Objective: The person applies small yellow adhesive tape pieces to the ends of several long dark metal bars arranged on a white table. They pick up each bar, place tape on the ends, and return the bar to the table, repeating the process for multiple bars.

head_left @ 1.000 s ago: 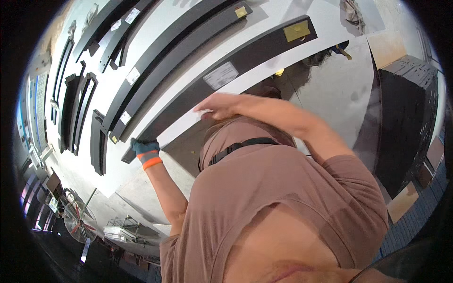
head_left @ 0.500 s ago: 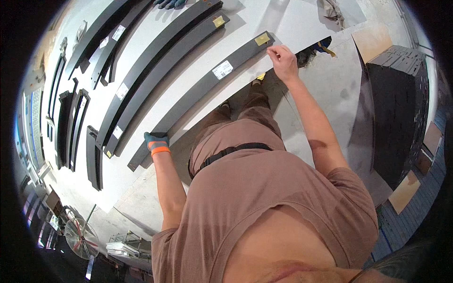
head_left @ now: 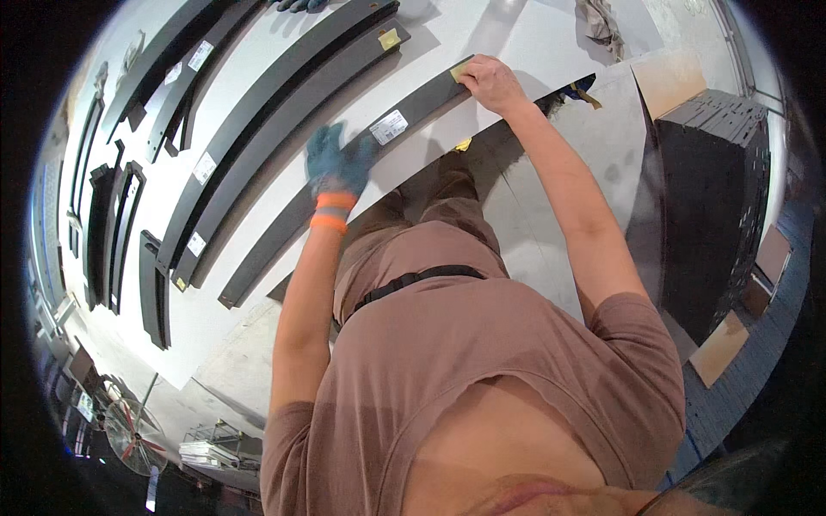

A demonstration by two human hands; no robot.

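A long, slightly curved dark grey bar (head_left: 271, 236) lies along the near edge of the white table, with a white label (head_left: 389, 126) near its middle. Over this bar, left of the label, is my left hand (head_left: 338, 170) in a teal glove with an orange cuff. Its fingers are apart and somewhat blurred, and it holds nothing. My bare right hand (head_left: 495, 84) is at the bar's far right end. There its thumb and fingers pinch together at a yellow sticker (head_left: 459, 72), partly covering it.
Longer curved dark bars (head_left: 284, 112) lie farther back on the white table (head_left: 202, 344). Several shorter dark pieces (head_left: 153, 292) are at the left. Another glove (head_left: 299, 4) shows at the top edge. A tall stack of dark panels (head_left: 710, 206) stands right, a fan (head_left: 133, 437) lower left.
My left hand has left the bar's near left end and moved right and away to above its middle. My right hand has shifted left onto the yellow sticker.
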